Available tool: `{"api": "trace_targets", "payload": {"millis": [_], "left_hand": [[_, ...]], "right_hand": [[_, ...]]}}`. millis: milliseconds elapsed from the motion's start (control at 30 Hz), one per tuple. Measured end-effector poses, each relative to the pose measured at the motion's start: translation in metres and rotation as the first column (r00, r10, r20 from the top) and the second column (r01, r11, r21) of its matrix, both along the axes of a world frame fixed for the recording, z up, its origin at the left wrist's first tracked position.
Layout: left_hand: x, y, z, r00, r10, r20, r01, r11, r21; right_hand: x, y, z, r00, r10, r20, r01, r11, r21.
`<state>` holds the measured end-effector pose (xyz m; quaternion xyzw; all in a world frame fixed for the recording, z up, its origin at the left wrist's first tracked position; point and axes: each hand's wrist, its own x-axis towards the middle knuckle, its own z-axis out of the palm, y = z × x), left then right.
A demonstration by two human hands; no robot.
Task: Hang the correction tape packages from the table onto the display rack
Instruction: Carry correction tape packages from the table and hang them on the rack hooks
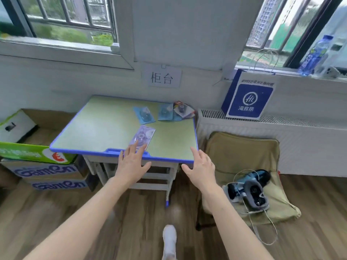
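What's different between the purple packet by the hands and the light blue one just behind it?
The purple packet is lilac; the blue packet is light blue. The purple packet lies near the front edge of the table, at the fingertips of the left hand; the blue packet lies farther back, untouched. The purple packet's far end leans right, the blue packet's left. Both lie flat.

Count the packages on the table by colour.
Purple package: 1
Blue packages: 2
White-red package: 1
Total: 4 clearly seen; the overlapping ones at the far corner may hide more.
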<state>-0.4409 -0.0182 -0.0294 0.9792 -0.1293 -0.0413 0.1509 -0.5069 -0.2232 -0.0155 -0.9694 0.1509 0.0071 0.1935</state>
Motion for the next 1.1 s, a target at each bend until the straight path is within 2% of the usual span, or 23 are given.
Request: {"api": "trace_targets", "payload": {"millis": [167,300,467,533,700,767,833,967,1100], "left_hand": [[0.099,-0.016,-0.022,0.998,0.052,0.029,-0.052,0.999,0.007],[0.170,-0.033,-0.041,0.995,0.097,-0.004,-0.097,0.995,0.024],[0.230,-0.051,-0.075,0.970,0.126,-0.206,-0.109,0.990,0.089],[0.240,-0.059,-0.091,0.956,0.134,-0.259,-0.107,0.987,0.117],[0.255,-0.062,-0.122,0.975,0.090,-0.202,-0.043,0.973,0.228],[0.256,-0.059,-0.123,0.971,0.076,-0.226,-0.032,0.982,0.189],[0.255,-0.058,-0.119,0.985,0.019,-0.171,-0.001,0.994,0.105],[0.254,-0.057,-0.112,0.987,-0.030,-0.156,0.048,0.992,0.112],[0.253,-0.054,-0.115,0.992,-0.030,-0.126,0.045,0.992,0.117]], "right_hand": [[0.112,-0.030,-0.018,1.000,0.022,-0.022,-0.022,1.000,0.005],[0.202,-0.056,-0.032,0.998,0.047,-0.034,-0.047,0.999,0.003],[0.303,-0.083,-0.053,0.996,0.020,-0.089,-0.021,1.000,-0.012],[0.331,-0.085,-0.065,0.991,0.003,-0.130,-0.005,1.000,-0.008],[0.392,-0.099,-0.087,0.990,-0.009,-0.139,-0.005,0.995,-0.097],[0.410,-0.109,-0.094,0.985,-0.006,-0.173,-0.019,0.990,-0.141],[0.425,-0.119,-0.100,0.976,-0.001,-0.218,-0.040,0.982,-0.184],[0.442,-0.131,-0.108,0.949,0.049,-0.312,-0.114,0.974,-0.194],[0.447,-0.134,-0.114,0.952,0.068,-0.299,-0.127,0.975,-0.183]]}}
